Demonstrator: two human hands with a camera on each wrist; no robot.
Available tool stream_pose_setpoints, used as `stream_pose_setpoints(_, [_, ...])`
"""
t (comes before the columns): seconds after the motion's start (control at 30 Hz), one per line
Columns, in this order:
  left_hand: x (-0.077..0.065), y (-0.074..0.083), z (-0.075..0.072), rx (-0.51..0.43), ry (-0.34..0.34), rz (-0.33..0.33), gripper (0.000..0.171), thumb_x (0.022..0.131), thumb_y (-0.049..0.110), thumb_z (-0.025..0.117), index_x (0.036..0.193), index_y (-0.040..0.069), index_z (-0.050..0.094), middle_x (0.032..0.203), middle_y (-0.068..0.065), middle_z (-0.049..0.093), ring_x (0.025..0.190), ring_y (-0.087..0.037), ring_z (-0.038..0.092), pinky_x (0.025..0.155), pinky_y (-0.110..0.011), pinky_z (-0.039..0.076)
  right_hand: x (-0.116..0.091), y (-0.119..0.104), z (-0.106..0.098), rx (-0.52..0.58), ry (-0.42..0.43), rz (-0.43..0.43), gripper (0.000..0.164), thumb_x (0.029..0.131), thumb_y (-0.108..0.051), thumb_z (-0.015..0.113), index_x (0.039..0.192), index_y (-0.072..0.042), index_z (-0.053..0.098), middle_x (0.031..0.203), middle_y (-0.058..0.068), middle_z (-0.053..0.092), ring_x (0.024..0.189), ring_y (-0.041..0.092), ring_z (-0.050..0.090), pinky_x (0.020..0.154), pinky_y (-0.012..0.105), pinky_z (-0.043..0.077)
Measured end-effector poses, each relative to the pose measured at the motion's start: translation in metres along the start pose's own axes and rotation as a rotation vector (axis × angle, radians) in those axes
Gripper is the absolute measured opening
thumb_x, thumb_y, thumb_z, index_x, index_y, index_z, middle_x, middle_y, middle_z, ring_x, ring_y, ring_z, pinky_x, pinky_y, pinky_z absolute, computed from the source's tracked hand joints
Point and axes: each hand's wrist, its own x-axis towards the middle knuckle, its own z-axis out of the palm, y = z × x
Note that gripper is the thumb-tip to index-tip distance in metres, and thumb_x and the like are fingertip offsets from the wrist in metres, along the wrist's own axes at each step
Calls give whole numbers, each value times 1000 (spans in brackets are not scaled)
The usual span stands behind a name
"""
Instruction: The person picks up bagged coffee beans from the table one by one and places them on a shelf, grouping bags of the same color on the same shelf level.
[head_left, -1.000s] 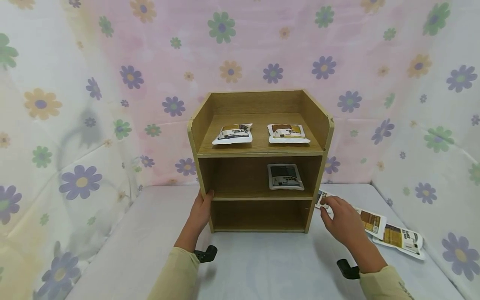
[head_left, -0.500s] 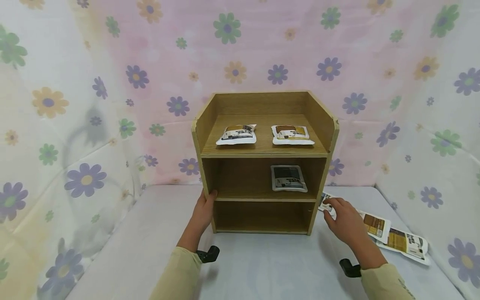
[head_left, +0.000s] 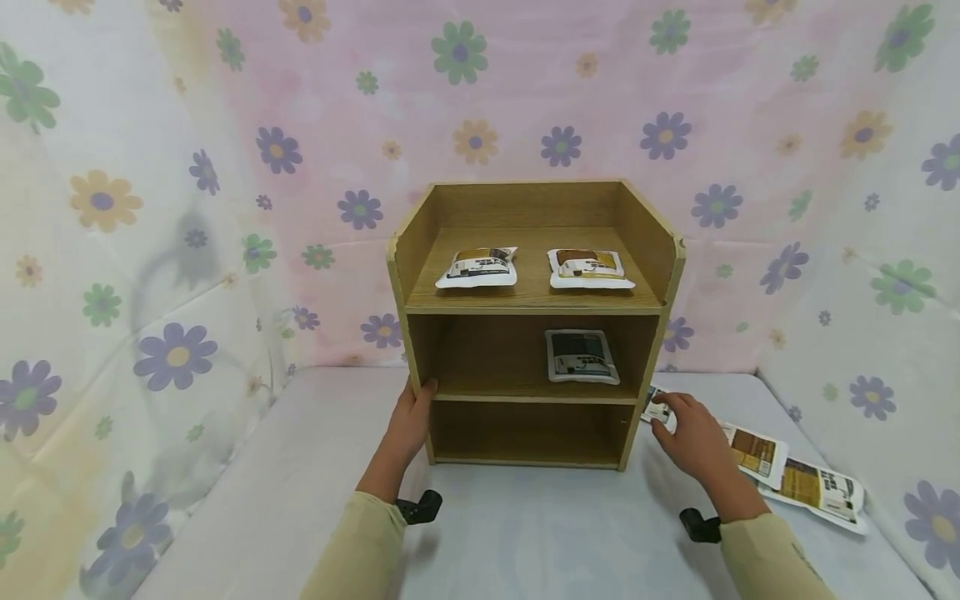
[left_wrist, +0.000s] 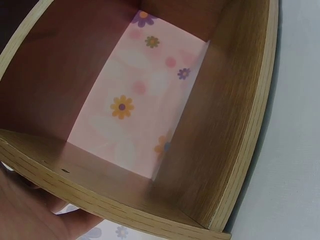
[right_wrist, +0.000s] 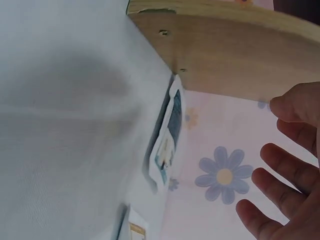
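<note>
A three-level wooden shelf stands on the white-covered table. My left hand grips its left side panel, thumb at the front edge. In the left wrist view, that hand shows at the outer side of the panel. My right hand is beside the shelf's lower right side, fingers spread and slightly bent. Nothing lies in its fingers in the right wrist view. Two white printed pouches lie on the top level. A dark-labelled pouch lies at the right of the middle level.
Behind my right hand, a small pouch lies against the shelf's right side. Two overlapping brown-and-white pouches lie further right on the table. Flowered cloth encloses the back and both sides.
The head view has shifted slightly, so shelf, pouches and cloth sit a little further right in it. Both hands keep their places by the shelf.
</note>
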Motion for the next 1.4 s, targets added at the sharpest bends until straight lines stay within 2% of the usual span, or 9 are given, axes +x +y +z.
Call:
stream_pose_setpoints(0.27, [1,-2,0,6,9,1,61,103,46,32,155,17,20,151,-20,37,135,-40,41,111,-59,31,9,9,10,30,-80,50,39,92,-19,60,126,1,56,134,30,49,118,49,51,94,62,44])
stream_pose_setpoints(0.5, [1,-1,0,7,2,8,61,103,45,32,155,16,19,152,-20,36,136,-40,40,111,-58,31,16,14,14,40,-120,84,39,91,-18,60,125,1,56,134,32,48,121,50,48,96,62,42])
stream_pose_setpoints(0.93, [-2,2,0,25,5,-16,63,103,47,32,155,14,19,153,-20,35,138,-40,37,112,-58,29,29,33,26,63,-205,118,41,92,-18,58,128,2,54,136,34,46,120,51,48,98,64,40])
stream_pose_setpoints(1.13, [-2,1,-1,19,-3,-15,64,103,47,32,156,15,17,155,-20,32,140,-40,34,113,-59,27,34,38,34,74,-210,109,41,92,-18,57,127,3,55,133,34,48,114,50,53,94,63,43])
stream_pose_setpoints(1.4, [-1,1,-1,18,2,-10,63,103,47,32,156,15,18,154,-19,33,140,-39,35,113,-58,27,40,39,38,67,-222,95,40,89,-15,59,125,4,56,131,33,51,117,51,51,94,62,43])
